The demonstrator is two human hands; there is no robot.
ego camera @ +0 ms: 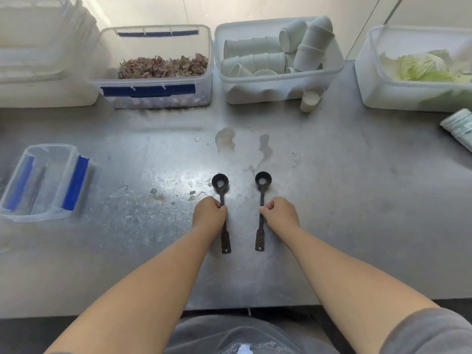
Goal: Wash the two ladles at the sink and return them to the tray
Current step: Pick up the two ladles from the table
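Note:
Two small black ladles lie side by side on the steel counter (344, 200), bowls pointing away from me. My left hand (209, 213) grips the handle of the left ladle (220, 183) about midway. My right hand (280, 212) pinches the handle of the right ladle (263, 180) at the same height. Each bowl holds a bit of whitish residue. Both perforated handle ends stick out behind my hands. No sink shows in this view.
Along the back stand clear tubs: dried reddish flakes (163, 66), white paper cups (278, 51), cabbage (421, 67). One loose cup (310, 99) stands in front. A small empty blue-clipped box (43, 180) sits left. Puddles (226, 139) lie beyond the ladles.

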